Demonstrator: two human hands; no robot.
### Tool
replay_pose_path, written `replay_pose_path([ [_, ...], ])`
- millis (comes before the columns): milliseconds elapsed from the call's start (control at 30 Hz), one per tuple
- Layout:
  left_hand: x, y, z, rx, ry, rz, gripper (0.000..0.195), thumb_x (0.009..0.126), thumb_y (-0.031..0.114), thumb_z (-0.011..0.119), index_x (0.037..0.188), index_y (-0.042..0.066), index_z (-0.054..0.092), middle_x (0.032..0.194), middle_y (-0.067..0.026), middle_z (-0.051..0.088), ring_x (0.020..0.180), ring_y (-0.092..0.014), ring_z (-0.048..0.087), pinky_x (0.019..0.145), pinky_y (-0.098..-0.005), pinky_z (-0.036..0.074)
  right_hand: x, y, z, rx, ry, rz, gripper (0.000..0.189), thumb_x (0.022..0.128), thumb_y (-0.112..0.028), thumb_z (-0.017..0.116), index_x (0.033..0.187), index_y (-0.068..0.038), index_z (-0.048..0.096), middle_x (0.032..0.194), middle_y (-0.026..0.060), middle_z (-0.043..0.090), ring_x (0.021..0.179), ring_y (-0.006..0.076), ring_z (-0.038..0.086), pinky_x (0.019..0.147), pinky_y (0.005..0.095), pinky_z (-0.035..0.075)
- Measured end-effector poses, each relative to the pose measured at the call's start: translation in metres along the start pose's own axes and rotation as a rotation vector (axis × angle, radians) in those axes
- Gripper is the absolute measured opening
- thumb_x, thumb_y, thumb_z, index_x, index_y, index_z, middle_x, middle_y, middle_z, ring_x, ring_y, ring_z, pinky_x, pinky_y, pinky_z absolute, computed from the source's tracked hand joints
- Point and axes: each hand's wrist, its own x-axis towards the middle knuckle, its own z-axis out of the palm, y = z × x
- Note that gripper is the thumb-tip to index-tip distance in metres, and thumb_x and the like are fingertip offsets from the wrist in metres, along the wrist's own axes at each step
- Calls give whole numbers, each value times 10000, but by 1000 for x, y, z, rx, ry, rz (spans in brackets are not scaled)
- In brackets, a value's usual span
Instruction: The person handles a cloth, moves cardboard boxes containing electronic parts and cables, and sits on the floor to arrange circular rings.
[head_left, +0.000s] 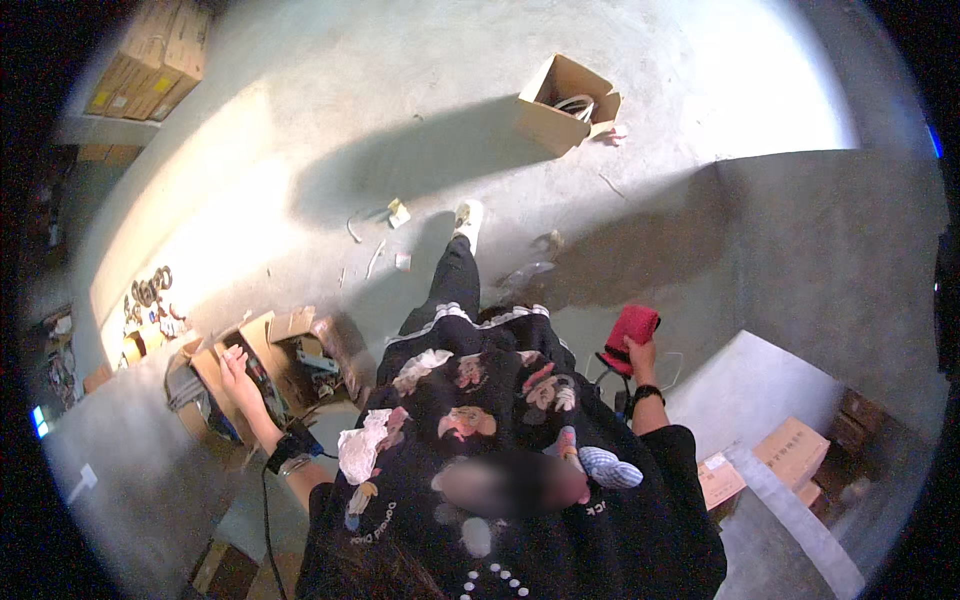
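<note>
At the right, my right hand is closed around a red fabric item with black edging; whether it is a pouch or a cap I cannot tell. A thin pale loop and a dark strap show near it. My left hand is held out at the left, above open cardboard boxes, with nothing seen in it; its fingers look extended. Black bands circle both wrists, and a dark cable hangs from the left one.
An open cardboard box with pale cable or tubing stands ahead on the concrete floor. Paper scraps and strips litter the floor. Stacked cartons stand far left; more boxes lie at right beside a white panel. Dark rings lie left.
</note>
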Motion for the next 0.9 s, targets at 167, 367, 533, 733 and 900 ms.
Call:
replay_pose_path([
  [167, 89, 66, 115, -65, -171, -56, 425, 955, 313, 336, 1040, -56, 528, 981, -137, 603, 864, -219, 576, 809, -316, 433, 3, -87, -37, 89, -31, 101, 541, 648, -215, 735, 1112, -19, 538, 1009, 152, 624, 922, 272, 596, 798, 359, 445],
  [367, 150, 123, 270, -114, -391, 57, 351, 947, 263, 361, 1019, -25, 549, 935, -127, 607, 797, -196, 586, 750, -297, 448, 41, -201, -69, 3, 76, 23, 537, 685, -219, 718, 1142, -28, 513, 989, 165, 627, 936, 299, 595, 796, 371, 453],
  [533, 145, 197, 369, 31, -635, 36, 360, 942, 276, 380, 965, -34, 562, 899, -119, 611, 769, -173, 577, 717, -288, 450, 59, -229, -107, 83, 122, -19, 605, 717, -183, 691, 1235, -52, 406, 1007, 206, 605, 966, 329, 581, 789, 380, 458],
  [733, 139, 292, 467, 135, -719, 101, 349, 937, 267, 392, 982, -37, 558, 908, -116, 611, 792, -167, 580, 725, -288, 454, 119, -253, -139, 84, 322, -56, 596, 755, -108, 619, 1288, -179, 359, 1011, 257, 573, 923, 405, 567, 788, 430, 454],
  [900, 100, 350, 574, 219, -809, 275, 248, 907, 176, 440, 990, -26, 557, 891, -131, 623, 781, -186, 600, 729, -295, 475, 252, -221, -124, -305, -200, -81, 550, 802, -42, 479, 1287, -285, 392, 1136, 214, 503, 1023, 390, 516, 853, 405, 432],
])
